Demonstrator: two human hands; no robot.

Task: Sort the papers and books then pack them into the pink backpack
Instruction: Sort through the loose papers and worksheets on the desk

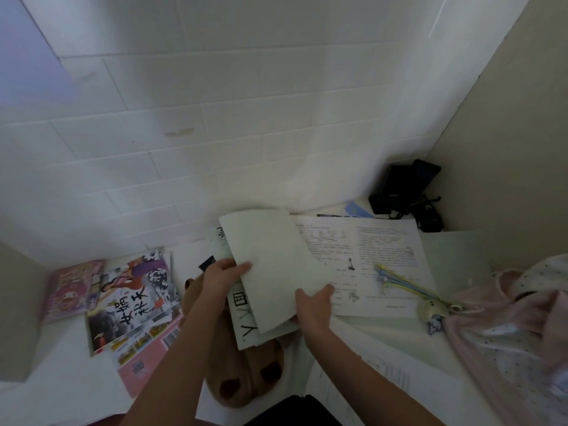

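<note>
Both hands hold a thin stack of pale sheets [273, 265] above the white desk [61, 373]. My left hand [222, 273] pinches its left edge, thumb on top. My right hand [313, 302] grips its lower right corner. Under the stack lies a white sheet with large black characters [242, 318]. A printed worksheet [368, 262] is spread out to the right. Picture books [135, 299] and a pink book [72, 289] lie at the left. The pink backpack [507, 330], dotted, slumps at the right edge.
A brown plush toy [246, 373] lies under my arms. Coloured pens with a charm [408, 284] rest on the worksheet. A black device with cables [405, 192] stands in the far right corner. More loose papers [384, 379] lie near the front right. A tiled wall rises behind.
</note>
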